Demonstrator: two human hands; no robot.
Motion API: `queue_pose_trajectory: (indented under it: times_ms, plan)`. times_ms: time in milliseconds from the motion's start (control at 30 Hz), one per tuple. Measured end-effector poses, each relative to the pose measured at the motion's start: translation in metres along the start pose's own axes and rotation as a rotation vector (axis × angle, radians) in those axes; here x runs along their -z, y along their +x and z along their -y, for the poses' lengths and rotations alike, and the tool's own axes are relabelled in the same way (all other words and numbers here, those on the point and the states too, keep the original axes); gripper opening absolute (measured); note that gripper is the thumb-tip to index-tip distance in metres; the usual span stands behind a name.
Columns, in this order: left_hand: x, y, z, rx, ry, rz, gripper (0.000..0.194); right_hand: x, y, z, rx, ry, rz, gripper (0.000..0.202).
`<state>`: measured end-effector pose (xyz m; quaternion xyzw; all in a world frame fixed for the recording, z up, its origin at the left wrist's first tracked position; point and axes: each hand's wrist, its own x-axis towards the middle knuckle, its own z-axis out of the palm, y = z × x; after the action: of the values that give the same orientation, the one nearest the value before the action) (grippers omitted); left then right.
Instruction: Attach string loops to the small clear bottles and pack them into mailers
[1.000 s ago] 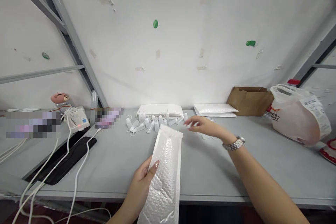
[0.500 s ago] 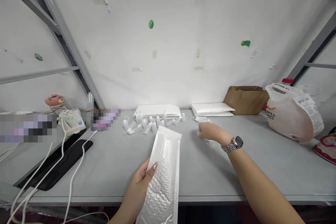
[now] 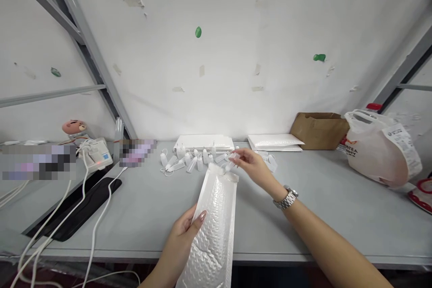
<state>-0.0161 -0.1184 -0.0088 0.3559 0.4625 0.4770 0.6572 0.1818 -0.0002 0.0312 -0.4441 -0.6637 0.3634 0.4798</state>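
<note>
My left hand (image 3: 185,229) is closed on the left edge of a white bubble mailer (image 3: 216,220), thumb on its front, its top end tilted away from me. At the mailer's top end, my right hand (image 3: 251,164), with a metal-band watch on the wrist, pinches a small translucent squeeze bottle (image 3: 232,160). That bottle's lower end is right by the mailer's mouth; I cannot tell if it is inside. Several similar bottles (image 3: 191,165) with white caps lie and stand behind the mailer. More bottles (image 3: 272,162) lie partly hidden behind my right hand.
White mailers lie in a stack (image 3: 202,141) at the wall, and another pile (image 3: 275,141) is to its right. Beyond are a brown paper bag (image 3: 319,131) and a white plastic bag (image 3: 374,153). At left are a power strip (image 3: 97,155), white cables and a black mat (image 3: 87,209).
My right hand has moved left from the right-hand bottles to the mailer's mouth, carrying a bottle. The mailer's top end has opened slightly; my left hand still holds it.
</note>
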Motion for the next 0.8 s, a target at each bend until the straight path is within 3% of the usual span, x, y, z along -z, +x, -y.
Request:
queue_pose_trajectory:
  times_ms: [100, 233, 433, 567, 667, 800]
  plan:
    - [0.001, -0.001, 0.001, 0.002, 0.012, 0.045, 0.051, -0.017, -0.009, -0.006, -0.036, 0.002, 0.119, 0.027]
    - [0.001, 0.000, 0.001, 0.008, 0.019, 0.055, 0.050, -0.021, -0.012, -0.006, -0.120, 0.087, 0.245, 0.028]
    - [-0.001, 0.000, 0.000, -0.024, 0.019, 0.060, 0.049, -0.020, -0.010, -0.004, -0.183, 0.145, 0.242, 0.032]
    - [0.001, 0.001, 0.003, -0.032, 0.018, 0.031, 0.049, -0.032, -0.020, -0.004, -0.072, 0.009, 0.155, 0.030]
    - [0.003, 0.003, 0.006, 0.010, 0.007, -0.024, 0.051, -0.039, -0.028, -0.003, 0.010, -0.128, 0.181, 0.029]
    - [0.005, 0.004, 0.006, 0.000, -0.005, -0.054, 0.055, -0.040, -0.030, -0.005, 0.049, -0.067, 0.148, 0.028]
